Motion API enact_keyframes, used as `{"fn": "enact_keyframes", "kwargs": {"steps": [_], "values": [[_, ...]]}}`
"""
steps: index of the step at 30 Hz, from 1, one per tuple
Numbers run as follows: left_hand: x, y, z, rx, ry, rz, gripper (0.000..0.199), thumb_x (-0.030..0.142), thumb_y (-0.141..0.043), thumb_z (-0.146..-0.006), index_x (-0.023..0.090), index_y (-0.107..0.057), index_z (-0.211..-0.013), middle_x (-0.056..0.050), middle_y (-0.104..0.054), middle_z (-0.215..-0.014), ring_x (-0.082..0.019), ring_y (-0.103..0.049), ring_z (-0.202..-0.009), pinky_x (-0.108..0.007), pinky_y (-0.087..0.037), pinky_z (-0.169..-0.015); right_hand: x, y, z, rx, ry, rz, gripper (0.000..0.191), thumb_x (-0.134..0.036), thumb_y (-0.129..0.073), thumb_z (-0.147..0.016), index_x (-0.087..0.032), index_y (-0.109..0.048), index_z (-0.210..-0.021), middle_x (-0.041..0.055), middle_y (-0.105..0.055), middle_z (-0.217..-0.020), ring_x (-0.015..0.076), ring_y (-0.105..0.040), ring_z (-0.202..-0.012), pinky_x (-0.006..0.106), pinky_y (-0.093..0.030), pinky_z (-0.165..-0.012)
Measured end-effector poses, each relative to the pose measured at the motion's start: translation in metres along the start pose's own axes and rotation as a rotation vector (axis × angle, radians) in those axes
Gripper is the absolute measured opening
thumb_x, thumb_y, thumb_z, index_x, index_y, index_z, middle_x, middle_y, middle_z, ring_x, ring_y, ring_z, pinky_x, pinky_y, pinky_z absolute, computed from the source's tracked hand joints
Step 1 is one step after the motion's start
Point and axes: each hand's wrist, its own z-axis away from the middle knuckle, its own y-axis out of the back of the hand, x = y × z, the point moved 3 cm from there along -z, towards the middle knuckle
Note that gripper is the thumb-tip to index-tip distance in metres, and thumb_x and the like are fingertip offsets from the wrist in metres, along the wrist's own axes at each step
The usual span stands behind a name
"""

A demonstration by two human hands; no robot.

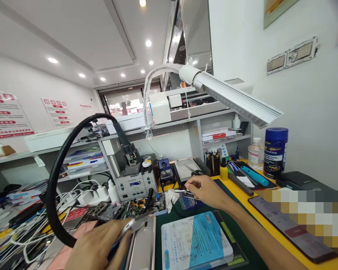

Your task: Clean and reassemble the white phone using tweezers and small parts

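My left hand is closed round a slim object with a pale end and a small dark slot; dark blue shows beneath my fingers, and most of it is hidden. A silvery, blade-like piece sticks out beside it. Under this hand lies a phone with a pale, shiny face. My right hand reaches farther out, its thumb and fingertips pinched together over a small clear box with tools in it. What the pinch holds is too small to name. A blue-and-white box lies on the green mat between my forearms.
A hot-air station with a black hose arches at left. Circuit boards and tangled white cables crowd that side. Scissors, a blue can and a phone with a lit screen are right; a lamp hangs overhead.
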Motion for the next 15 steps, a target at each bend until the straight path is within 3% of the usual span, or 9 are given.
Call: {"fn": "enact_keyframes", "kwargs": {"steps": [1, 3, 4, 7, 8, 10, 12, 15], "values": [[0.001, 0.003, -0.012, -0.032, 0.069, 0.048, 0.008, 0.026, -0.047, -0.094, 0.025, -0.055, -0.097, 0.003, -0.070, -0.077, -0.013, -0.067, -0.065, -0.021, -0.048, -0.058, 0.001, 0.003, 0.000, -0.034, -0.006, -0.019, 0.028, -0.034, -0.050, -0.091, -0.016, -0.070, -0.095, 0.0025, -0.065, -0.069, 0.0178, -0.060, -0.062, 0.028, -0.043, -0.056], [0.007, -0.001, -0.032, -0.226, 0.187, 0.165, 0.013, 0.029, -0.045, -0.096, 0.025, -0.054, -0.087, 0.004, -0.065, -0.074, -0.013, -0.063, -0.065, -0.022, -0.043, -0.058, -0.002, 0.007, 0.001, -0.135, 0.004, -0.059, 0.031, -0.028, -0.056, -0.085, -0.016, -0.068, -0.110, 0.0047, -0.070, -0.085, 0.0185, -0.063, -0.072, 0.026, -0.046, -0.057], [0.012, -0.005, -0.041, -0.314, 0.206, 0.218, 0.018, 0.030, -0.042, -0.098, 0.025, -0.054, -0.086, 0.003, -0.065, -0.078, -0.013, -0.062, -0.068, -0.023, -0.042, -0.062, -0.006, 0.008, 0.003, -0.189, 0.019, -0.073, 0.037, -0.025, -0.061, -0.081, -0.018, -0.067, -0.117, 0.0056, -0.071, -0.096, 0.0193, -0.064, -0.080, 0.025, -0.047, -0.060], [0.029, -0.019, -0.063, -0.411, 0.169, 0.312, 0.021, 0.029, -0.038, -0.098, 0.024, -0.056, -0.088, 0.002, -0.064, -0.078, -0.016, -0.059, -0.068, -0.026, -0.039, -0.063, -0.021, 0.005, 0.012, -0.303, 0.065, -0.074, 0.054, -0.024, -0.075, -0.070, -0.025, -0.066, -0.123, 0.0045, -0.065, -0.119, 0.0210, -0.060, -0.098, 0.025, -0.047, -0.071], [0.034, -0.023, -0.068, -0.408, 0.152, 0.333, 0.019, 0.028, -0.039, -0.097, 0.024, -0.057, -0.090, 0.001, -0.064, -0.079, -0.016, -0.058, -0.068, -0.027, -0.038, -0.063, -0.026, 0.003, 0.015, -0.321, 0.074, -0.064, 0.052, -0.024, -0.077, -0.068, -0.026, -0.068, -0.120, 0.0032, -0.066, -0.117, 0.0203, -0.059, -0.096, 0.025, -0.046, -0.072], [0.040, -0.034, -0.073, -0.393, 0.137, 0.363, 0.017, 0.025, -0.041, -0.096, 0.025, -0.058, -0.091, 0.001, -0.064, -0.079, -0.017, -0.058, -0.068, -0.027, -0.037, -0.063, -0.032, -0.003, 0.020, -0.338, 0.082, -0.043, 0.031, -0.023, -0.076, -0.070, -0.023, -0.075, -0.102, -0.0010, -0.067, -0.093, 0.0156, -0.056, -0.080, 0.022, -0.042, -0.065], [0.043, -0.045, -0.071, -0.309, 0.165, 0.463, 0.016, 0.023, -0.045, -0.094, 0.025, -0.062, -0.093, 0.001, -0.067, -0.080, -0.016, -0.060, -0.071, -0.027, -0.040, -0.066, -0.033, -0.008, 0.022, -0.340, 0.078, -0.023, 0.004, -0.020, -0.069, -0.075, -0.018, -0.073, -0.074, -0.0057, -0.052, -0.063, 0.0099, -0.043, -0.061, 0.021, -0.031, -0.054], [0.039, -0.062, -0.060, -0.018, 0.280, 0.740, 0.012, 0.024, -0.058, -0.089, 0.025, -0.069, -0.093, 0.001, -0.072, -0.080, -0.015, -0.065, -0.072, -0.025, -0.045, -0.069, -0.030, -0.014, 0.023, -0.341, 0.053, -0.001, 0.023, -0.021, -0.065, -0.078, -0.016, -0.058, -0.058, -0.0070, -0.030, -0.056, 0.0079, -0.026, -0.055, 0.023, -0.019, -0.048]]}}
